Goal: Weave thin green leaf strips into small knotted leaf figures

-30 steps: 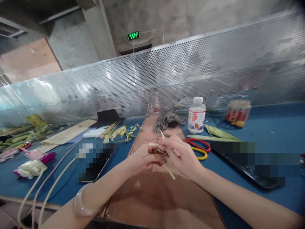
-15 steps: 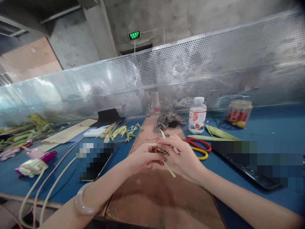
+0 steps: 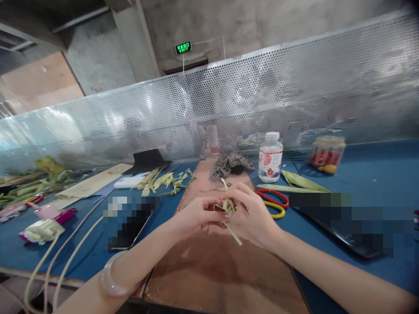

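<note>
A small woven piece of pale green leaf strips (image 3: 230, 206) is held between my two hands above the brown board (image 3: 222, 270). My left hand (image 3: 201, 214), with a pale bangle on its wrist, pinches the piece from the left. Around its right side, the fingers of my right hand (image 3: 250, 209) are curled. One loose strip end sticks up between the hands and another hangs down below them. Some of the fingertips are hidden behind the piece.
Behind the hands lies grey cord (image 3: 225, 168). To the right are a labelled bottle (image 3: 270, 159), red (image 3: 278, 198) and yellow (image 3: 278, 212) loops, a jar (image 3: 327, 152) and a green leaf (image 3: 303, 182). Dried leaves (image 3: 163, 179) and a dark phone-like object (image 3: 134, 226) lie left.
My right fingers have lifted and spread slightly, so more of the woven piece shows between the hands. My left hand has hardly moved.
</note>
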Available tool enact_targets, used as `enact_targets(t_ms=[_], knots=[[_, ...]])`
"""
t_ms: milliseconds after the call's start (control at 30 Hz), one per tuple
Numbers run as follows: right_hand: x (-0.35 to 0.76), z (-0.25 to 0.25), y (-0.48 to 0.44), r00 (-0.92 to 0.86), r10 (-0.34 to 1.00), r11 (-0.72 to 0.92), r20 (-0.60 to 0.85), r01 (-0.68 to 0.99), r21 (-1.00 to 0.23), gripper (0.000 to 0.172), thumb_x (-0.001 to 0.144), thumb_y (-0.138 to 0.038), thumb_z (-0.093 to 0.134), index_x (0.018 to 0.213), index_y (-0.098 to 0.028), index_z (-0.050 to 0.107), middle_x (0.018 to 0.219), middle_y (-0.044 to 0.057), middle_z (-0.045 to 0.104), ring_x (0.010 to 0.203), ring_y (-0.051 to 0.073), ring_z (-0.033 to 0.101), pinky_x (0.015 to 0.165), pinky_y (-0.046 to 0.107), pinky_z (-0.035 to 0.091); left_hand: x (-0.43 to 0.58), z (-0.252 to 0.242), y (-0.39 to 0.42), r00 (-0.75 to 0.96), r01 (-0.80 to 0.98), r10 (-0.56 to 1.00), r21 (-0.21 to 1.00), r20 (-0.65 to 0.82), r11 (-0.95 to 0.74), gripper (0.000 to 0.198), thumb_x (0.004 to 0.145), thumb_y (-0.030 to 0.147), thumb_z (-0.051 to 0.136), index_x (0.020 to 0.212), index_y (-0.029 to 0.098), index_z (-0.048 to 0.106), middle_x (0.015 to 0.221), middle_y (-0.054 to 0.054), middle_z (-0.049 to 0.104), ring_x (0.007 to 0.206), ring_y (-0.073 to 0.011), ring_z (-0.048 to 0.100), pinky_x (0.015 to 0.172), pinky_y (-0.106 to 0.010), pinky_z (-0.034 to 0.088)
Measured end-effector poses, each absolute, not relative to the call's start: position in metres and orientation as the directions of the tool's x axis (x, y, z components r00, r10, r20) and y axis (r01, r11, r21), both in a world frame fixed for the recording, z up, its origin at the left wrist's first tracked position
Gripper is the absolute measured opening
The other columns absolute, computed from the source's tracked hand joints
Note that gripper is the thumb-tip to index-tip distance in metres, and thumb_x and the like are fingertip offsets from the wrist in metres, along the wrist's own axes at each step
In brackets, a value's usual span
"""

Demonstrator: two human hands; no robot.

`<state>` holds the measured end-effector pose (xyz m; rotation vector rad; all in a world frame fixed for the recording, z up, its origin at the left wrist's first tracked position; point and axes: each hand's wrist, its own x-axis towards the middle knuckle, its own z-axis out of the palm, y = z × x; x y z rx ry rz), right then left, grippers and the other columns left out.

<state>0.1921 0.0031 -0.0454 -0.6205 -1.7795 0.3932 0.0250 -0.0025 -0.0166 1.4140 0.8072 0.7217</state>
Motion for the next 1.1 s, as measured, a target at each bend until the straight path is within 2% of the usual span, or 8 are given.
enact_targets(t_ms=[233,333,467,567,700,800,967,1100], knots=[[0.193,-0.0455,0.0051,-0.282,0.481,0.872,0.83,0.251,-0.42,0.029,0.085,-0.006,0.04,0.093,-0.02,0.064,0.09,0.005,0.058,0.082,0.014,0.055,0.071,0.027,0.048,0.0235,-0.0186,-0.0009,0.562,0.027,0.825,0.999,-0.053,0.046,0.024,0.069,0.015,0.071,0.093,0.013,0.067,0.088,-0.006,0.064,0.08,-0.0137,0.061,0.078,-0.031,0.05],[0.1923,-0.0445,0.0032,-0.278,0.469,0.879,0.838,0.239,-0.412,0.029,0.088,-0.008,0.039,0.098,-0.02,0.063,0.095,0.006,0.06,0.088,0.014,0.056,0.076,0.028,0.049,0.0234,-0.0192,0.0001,0.551,0.035,0.833,0.998,-0.058,0.047,0.021,0.069,0.016,0.072,0.09,0.013,0.067,0.086,-0.006,0.065,0.078,-0.0132,0.061,0.077,-0.03,0.05],[0.1924,-0.0457,0.0039,-0.276,0.459,0.884,0.844,0.232,-0.405,0.029,0.091,-0.01,0.038,0.1,-0.02,0.063,0.096,0.007,0.061,0.089,0.015,0.057,0.076,0.029,0.05,0.0241,-0.0173,-0.0007,0.528,0.026,0.846,0.997,-0.078,0.075,0.023,0.067,0.017,0.074,0.089,0.014,0.067,0.083,-0.004,0.065,0.075,-0.0126,0.062,0.076,-0.029,0.049],[0.1923,-0.0477,0.0069,-0.317,0.4,0.907,0.86,0.271,-0.322,0.028,0.09,-0.011,0.04,0.101,-0.021,0.064,0.096,0.007,0.063,0.088,0.017,0.054,0.077,0.033,0.049,0.0243,-0.0166,-0.0012,0.516,0.029,0.852,0.996,-0.09,0.087,0.024,0.065,0.017,0.076,0.086,0.012,0.067,0.079,-0.005,0.065,0.074,-0.0139,0.062,0.076,-0.032,0.049],[0.1928,-0.0461,0.0079,-0.366,0.337,0.928,0.868,0.285,-0.24,0.028,0.087,-0.01,0.044,0.1,-0.021,0.066,0.097,0.005,0.066,0.087,0.018,0.051,0.075,0.035,0.049,0.0248,-0.0173,-0.0009,0.54,-0.035,0.84,0.995,-0.059,0.092,0.02,0.068,0.018,0.073,0.086,0.011,0.067,0.079,-0.005,0.064,0.076,-0.0143,0.061,0.075,-0.031,0.049],[0.1942,-0.0424,0.0057,-0.342,0.381,0.906,0.859,0.322,-0.273,0.03,0.087,-0.008,0.042,0.099,-0.02,0.066,0.097,0.005,0.067,0.088,0.018,0.054,0.079,0.036,0.049,0.0247,-0.0165,-0.0003,0.538,-0.11,0.842,0.988,-0.031,0.106,0.017,0.071,0.016,0.068,0.088,0.011,0.067,0.082,-0.006,0.064,0.078,-0.0142,0.06,0.075,-0.03,0.049],[0.1951,-0.0396,0.0021,-0.262,0.519,0.844,0.814,0.305,-0.44,0.032,0.086,-0.006,0.039,0.097,-0.019,0.067,0.1,0.006,0.065,0.092,0.015,0.059,0.082,0.032,0.05,0.0222,-0.0136,0.0012,0.594,-0.242,0.802,0.964,0.055,0.113,0.026,0.068,0.01,0.057,0.092,0.009,0.068,0.088,-0.01,0.065,0.079,-0.0176,0.061,0.077,-0.034,0.05],[0.1949,-0.0395,0.0016,-0.258,0.513,0.848,0.819,0.298,-0.438,0.031,0.086,-0.008,0.04,0.097,-0.02,0.067,0.098,0.006,0.065,0.092,0.016,0.059,0.08,0.031,0.051,0.0231,-0.0139,0.0,0.564,-0.229,0.825,0.968,0.044,0.105,0.019,0.075,0.01,0.057,0.09,0.008,0.068,0.084,-0.01,0.066,0.076,-0.0167,0.062,0.078,-0.034,0.05]])
